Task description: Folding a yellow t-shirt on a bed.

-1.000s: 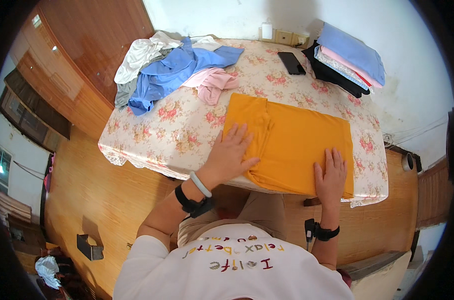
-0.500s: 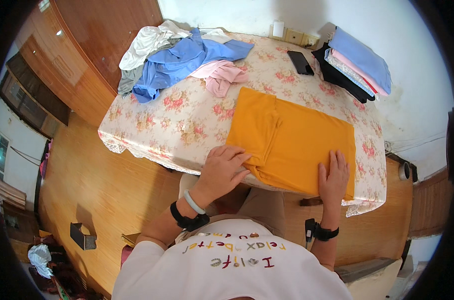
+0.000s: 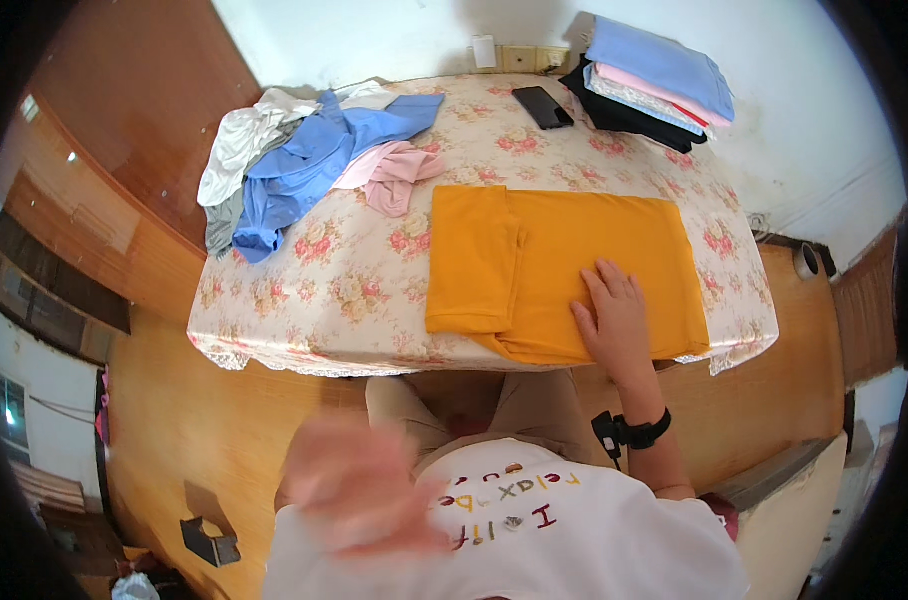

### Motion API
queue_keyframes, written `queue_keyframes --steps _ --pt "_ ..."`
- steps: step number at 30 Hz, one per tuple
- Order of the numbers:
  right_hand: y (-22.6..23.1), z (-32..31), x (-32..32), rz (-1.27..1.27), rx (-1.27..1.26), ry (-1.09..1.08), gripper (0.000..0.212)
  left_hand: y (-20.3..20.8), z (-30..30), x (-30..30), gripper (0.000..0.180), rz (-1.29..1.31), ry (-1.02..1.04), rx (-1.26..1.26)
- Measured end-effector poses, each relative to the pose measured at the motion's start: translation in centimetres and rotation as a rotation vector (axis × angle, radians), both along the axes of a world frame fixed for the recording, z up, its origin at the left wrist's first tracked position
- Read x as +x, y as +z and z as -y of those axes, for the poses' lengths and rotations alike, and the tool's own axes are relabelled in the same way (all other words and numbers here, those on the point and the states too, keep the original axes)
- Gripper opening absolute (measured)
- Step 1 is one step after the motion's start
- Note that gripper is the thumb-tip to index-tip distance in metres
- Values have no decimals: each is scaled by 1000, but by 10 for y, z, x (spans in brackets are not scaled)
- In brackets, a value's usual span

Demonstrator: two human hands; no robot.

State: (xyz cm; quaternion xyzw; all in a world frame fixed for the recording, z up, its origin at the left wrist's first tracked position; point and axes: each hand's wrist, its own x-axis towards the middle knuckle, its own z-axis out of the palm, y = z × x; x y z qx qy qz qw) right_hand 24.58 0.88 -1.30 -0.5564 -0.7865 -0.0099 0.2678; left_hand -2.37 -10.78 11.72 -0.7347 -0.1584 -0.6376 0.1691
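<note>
You had right hand (image 3: pixel 619 322) flat, fingers parted, on yellow cloth (image 3: pixel 554 265) near tabletop (image 3: pixel 309 300) front edge; blurred left hand (image 3: pixel 359 485): couldn't tell. Stray tug could've dragged cloth off.

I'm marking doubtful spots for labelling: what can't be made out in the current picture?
All in the head view:
Left grip: motion blur hides its fingers and whether it holds anything.
Yellow cloth: its top layer hides the folds inside; the right grip covers part.
Grey garment: partly covered by the blue garment.
White bundle, lower left: cut off by the picture's lower edge.
</note>
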Motion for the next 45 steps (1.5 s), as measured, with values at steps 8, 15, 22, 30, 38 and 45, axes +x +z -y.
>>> queue_keyframes --steps 8,15,22,30,38,45 --pt "1 5 -1 -23 43 1 42 43 23 26 46 198 -239 497" --pt "4 6 -4 -17 58 -8 41 23 25 14 45 207 -270 492" --pt "-3 3 -10 -26 86 7 40 38 30 18 46 294 -298 501" --pt "13 7 -58 -241 -57 331 45 25 31 11 43 271 -245 616" --pt "6 7 -73 -68 11 434 48 23 17 9 42 204 -548 714" --pt "8 10 -76 -62 7 435 46 41 8 16 42 263 -523 621"
